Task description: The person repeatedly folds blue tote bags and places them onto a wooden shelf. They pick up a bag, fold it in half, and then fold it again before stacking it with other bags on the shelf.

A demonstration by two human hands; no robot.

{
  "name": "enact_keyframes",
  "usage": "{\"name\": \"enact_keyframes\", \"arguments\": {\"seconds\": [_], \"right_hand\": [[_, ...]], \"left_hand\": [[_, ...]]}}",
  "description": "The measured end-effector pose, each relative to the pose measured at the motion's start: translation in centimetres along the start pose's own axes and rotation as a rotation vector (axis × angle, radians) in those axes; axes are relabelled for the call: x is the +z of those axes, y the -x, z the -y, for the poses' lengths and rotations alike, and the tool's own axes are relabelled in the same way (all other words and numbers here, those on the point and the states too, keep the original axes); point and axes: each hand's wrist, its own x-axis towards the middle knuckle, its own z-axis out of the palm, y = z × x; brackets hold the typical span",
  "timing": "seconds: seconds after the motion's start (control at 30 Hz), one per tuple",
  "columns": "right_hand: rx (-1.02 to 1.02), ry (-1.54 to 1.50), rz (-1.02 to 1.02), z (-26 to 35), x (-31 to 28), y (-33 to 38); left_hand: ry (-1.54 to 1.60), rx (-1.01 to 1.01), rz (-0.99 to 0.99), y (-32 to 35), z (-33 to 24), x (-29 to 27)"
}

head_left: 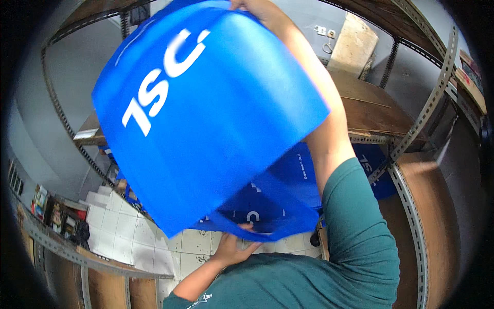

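Observation:
A large blue fabric bag [221,118] with white lettering is held up in front of me and covers much of the middle of the view. My right hand [252,7] is raised at the top and grips the bag's upper edge; most of its fingers are behind the cloth or cut off by the frame. Low in the middle, my left hand [231,251] has its fingers and thumb at the bag's lower blue band, seemingly gripping it. Behind, more dark blue printed material [296,177] shows, partly hidden by the raised bag.
Slotted metal racks stand around me, with an upright post [429,92] at the right. A brown shelf board [375,105] lies beyond my right arm. Another blue printed item [375,165] sits below it. White floor tiles [128,232] show at lower left, near stacked goods [59,216].

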Motion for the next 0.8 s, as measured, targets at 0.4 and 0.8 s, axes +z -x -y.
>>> {"name": "enact_keyframes", "arguments": {"seconds": [0.4, 0.8], "right_hand": [[0.09, 0.04, -0.722, -9.3, -44.3, 8.1], [-0.048, 0.271, -1.489, -17.0, -68.5, 20.7]], "left_hand": [[-0.049, -0.04, -0.303, -4.2, 3.7, 3.1], [-0.304, 0.548, -0.246, -21.0, -3.0, 9.3]]}}
